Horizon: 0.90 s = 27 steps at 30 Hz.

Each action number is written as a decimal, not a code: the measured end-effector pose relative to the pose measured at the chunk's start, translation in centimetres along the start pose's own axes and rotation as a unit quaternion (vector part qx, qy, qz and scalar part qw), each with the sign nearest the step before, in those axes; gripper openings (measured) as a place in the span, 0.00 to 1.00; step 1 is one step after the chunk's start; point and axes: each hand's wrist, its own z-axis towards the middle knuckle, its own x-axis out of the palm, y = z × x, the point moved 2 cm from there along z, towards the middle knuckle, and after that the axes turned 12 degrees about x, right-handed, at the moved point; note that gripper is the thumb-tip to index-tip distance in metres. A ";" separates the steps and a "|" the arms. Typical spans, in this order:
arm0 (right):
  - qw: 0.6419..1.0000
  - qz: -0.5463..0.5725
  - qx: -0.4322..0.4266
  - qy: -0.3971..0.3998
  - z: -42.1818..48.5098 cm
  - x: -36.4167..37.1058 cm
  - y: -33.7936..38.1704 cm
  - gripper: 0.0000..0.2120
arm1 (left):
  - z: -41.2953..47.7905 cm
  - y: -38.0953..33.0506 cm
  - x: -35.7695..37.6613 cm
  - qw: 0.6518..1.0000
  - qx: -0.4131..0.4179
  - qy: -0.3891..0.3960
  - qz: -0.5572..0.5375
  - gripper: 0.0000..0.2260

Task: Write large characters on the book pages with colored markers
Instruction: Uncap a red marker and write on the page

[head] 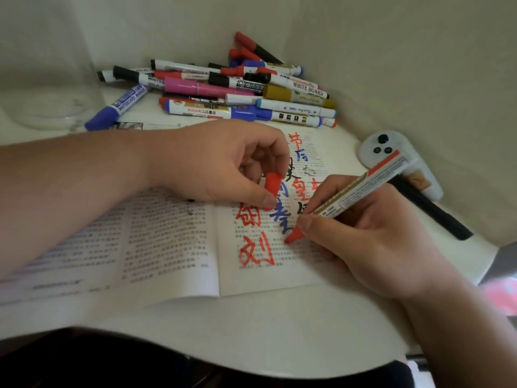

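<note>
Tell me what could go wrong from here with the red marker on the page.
The left hand, holding the red cap, rests right beside a red character; it may smudge any wet ink. The red marker in the right hand writes close to the blue character, so strokes could overlap.

book (167, 247) under both hands: thin matt paper, printed | marker (361, 189) in the right hand (363, 242): smooth plastic, glossy label | cap (272, 183) in the left hand (223, 163): smooth red plastic | table (251, 326) near the wrists: smooth white, faint sheen | jar (53, 79) past the left forearm: clear, glossy
</note>
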 end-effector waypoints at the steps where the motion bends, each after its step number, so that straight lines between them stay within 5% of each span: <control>1: 1.000 0.005 0.003 0.010 -0.1 0.0 0.0 0.14 | 0.0 0.0 0.0 1.000 0.001 0.001 -0.001 0.16; 17: 0.998 -0.024 0.023 -0.057 0.4 -0.3 -0.4 0.15 | 0.1 -0.2 0.0 1.000 0.006 0.015 -0.001 0.15; 27: 1.000 0.003 0.010 -0.003 0.4 -0.5 -0.7 0.07 | 0.1 -0.4 0.0 0.999 0.008 0.027 0.020 0.15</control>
